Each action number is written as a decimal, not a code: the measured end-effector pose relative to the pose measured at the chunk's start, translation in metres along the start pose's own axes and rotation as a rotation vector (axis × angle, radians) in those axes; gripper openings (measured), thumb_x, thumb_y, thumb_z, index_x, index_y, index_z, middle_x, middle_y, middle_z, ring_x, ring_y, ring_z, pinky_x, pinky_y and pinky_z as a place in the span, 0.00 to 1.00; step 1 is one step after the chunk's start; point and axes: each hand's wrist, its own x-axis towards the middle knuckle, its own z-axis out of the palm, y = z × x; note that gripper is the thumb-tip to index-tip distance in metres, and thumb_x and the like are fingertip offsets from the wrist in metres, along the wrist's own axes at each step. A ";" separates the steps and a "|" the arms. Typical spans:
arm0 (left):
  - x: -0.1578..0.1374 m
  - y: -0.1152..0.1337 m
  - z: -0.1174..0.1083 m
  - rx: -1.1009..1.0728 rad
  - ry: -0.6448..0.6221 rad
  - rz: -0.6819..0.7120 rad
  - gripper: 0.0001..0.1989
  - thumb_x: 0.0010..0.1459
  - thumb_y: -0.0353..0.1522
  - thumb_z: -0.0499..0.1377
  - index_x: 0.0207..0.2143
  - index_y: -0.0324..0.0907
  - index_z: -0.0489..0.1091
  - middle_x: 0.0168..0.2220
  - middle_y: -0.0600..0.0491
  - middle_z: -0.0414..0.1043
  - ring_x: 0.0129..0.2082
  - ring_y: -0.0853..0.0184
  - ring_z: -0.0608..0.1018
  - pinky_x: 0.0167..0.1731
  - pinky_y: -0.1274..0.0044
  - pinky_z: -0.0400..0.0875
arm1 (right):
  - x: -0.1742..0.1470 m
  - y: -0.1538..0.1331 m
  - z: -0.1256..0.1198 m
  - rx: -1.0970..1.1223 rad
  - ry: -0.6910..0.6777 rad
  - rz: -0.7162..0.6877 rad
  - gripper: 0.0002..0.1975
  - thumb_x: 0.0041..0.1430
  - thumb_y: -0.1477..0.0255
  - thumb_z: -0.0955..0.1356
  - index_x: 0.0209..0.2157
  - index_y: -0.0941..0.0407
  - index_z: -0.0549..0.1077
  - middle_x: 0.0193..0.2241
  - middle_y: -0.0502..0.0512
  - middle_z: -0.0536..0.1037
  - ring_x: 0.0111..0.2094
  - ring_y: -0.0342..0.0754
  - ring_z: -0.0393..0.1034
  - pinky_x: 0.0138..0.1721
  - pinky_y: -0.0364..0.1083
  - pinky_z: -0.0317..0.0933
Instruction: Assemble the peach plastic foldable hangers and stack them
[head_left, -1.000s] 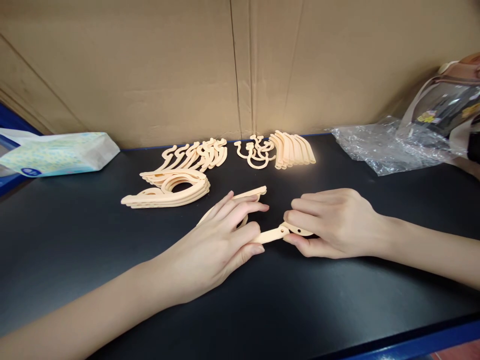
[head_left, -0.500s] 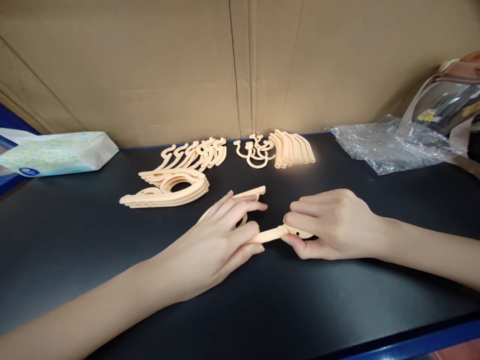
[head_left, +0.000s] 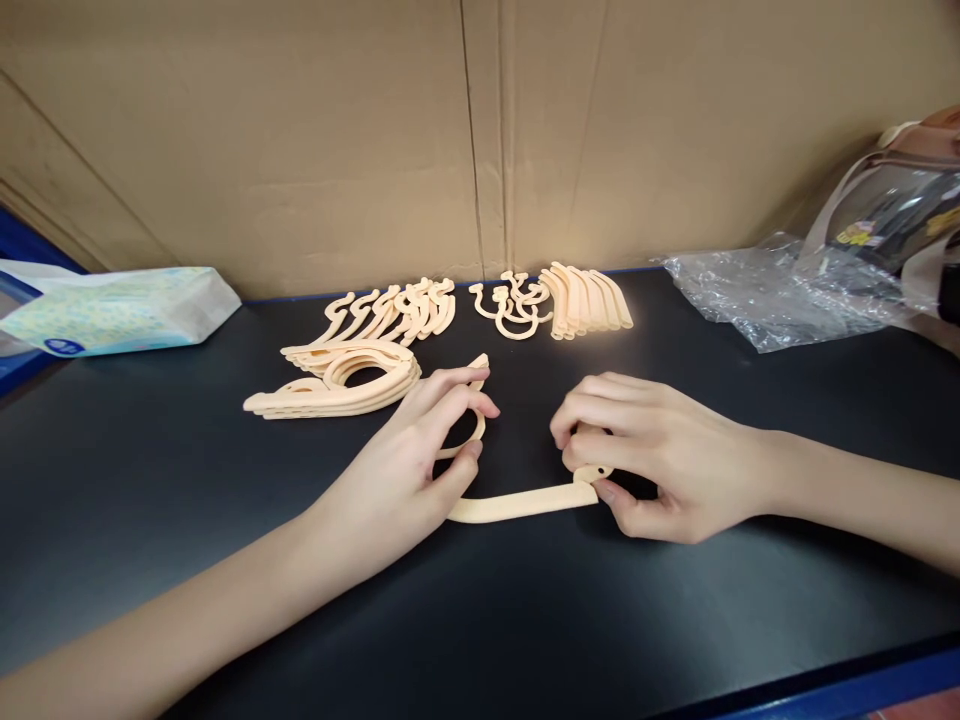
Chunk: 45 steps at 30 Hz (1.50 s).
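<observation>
Between my two hands lies a peach-coloured plastic folding hanger [head_left: 525,503], its long curved arm crossing the black table top. My left hand [head_left: 401,460] is closed round its left side, fingers bent and thumb near the ring; the hanger's other arm sticks out past the fingertips. At the right end, my right hand [head_left: 667,450] pinches the piece with a small dark hole, partly covering it. Just behind my left hand, several similar hangers [head_left: 337,403] lie stacked.
Loose hook-ended pieces [head_left: 360,310], small curved hooks [head_left: 516,325] and a row of straight arm pieces [head_left: 592,300] lie at the back against cardboard [head_left: 337,140]. A tissue pack [head_left: 135,310] is at left; crumpled clear plastic [head_left: 765,290] and a transparent bag [head_left: 885,200] are at right.
The hanger has turned, and its long arm now lies nearer me with more of it showing. My left hand has shifted left; the right hand's fingers have lifted and spread somewhat.
</observation>
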 end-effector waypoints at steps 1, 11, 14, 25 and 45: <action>0.001 -0.001 0.000 -0.013 0.010 -0.006 0.08 0.64 0.32 0.52 0.44 0.46 0.66 0.61 0.49 0.60 0.64 0.58 0.62 0.59 0.62 0.63 | 0.001 -0.001 -0.001 0.034 0.009 -0.004 0.05 0.52 0.78 0.63 0.29 0.57 0.70 0.37 0.57 0.72 0.36 0.47 0.62 0.39 0.47 0.58; 0.003 -0.004 0.000 -0.012 0.091 -0.003 0.05 0.64 0.33 0.56 0.43 0.46 0.66 0.55 0.49 0.64 0.60 0.61 0.66 0.58 0.66 0.63 | -0.001 0.002 -0.001 0.249 -0.061 0.009 0.14 0.54 0.83 0.61 0.39 0.57 0.71 0.46 0.58 0.72 0.40 0.44 0.65 0.43 0.45 0.61; 0.003 -0.004 0.000 -0.007 0.103 0.005 0.05 0.64 0.33 0.56 0.43 0.45 0.66 0.55 0.49 0.64 0.59 0.61 0.67 0.58 0.67 0.63 | -0.001 -0.001 0.001 0.212 -0.052 0.010 0.05 0.60 0.72 0.67 0.38 0.57 0.71 0.45 0.58 0.73 0.40 0.46 0.66 0.42 0.46 0.61; 0.004 0.001 -0.003 -0.011 0.133 0.009 0.05 0.62 0.33 0.57 0.41 0.45 0.66 0.52 0.49 0.67 0.56 0.60 0.70 0.55 0.67 0.65 | 0.003 -0.018 0.002 0.304 -0.045 -0.023 0.04 0.61 0.78 0.65 0.38 0.57 0.69 0.44 0.58 0.75 0.40 0.45 0.65 0.44 0.46 0.62; 0.003 -0.002 0.000 -0.166 -0.017 0.029 0.08 0.59 0.30 0.57 0.43 0.45 0.67 0.55 0.49 0.65 0.59 0.61 0.68 0.53 0.70 0.71 | 0.003 -0.012 0.006 0.286 -0.022 -0.004 0.15 0.61 0.85 0.60 0.45 0.57 0.68 0.46 0.59 0.76 0.46 0.47 0.65 0.48 0.50 0.61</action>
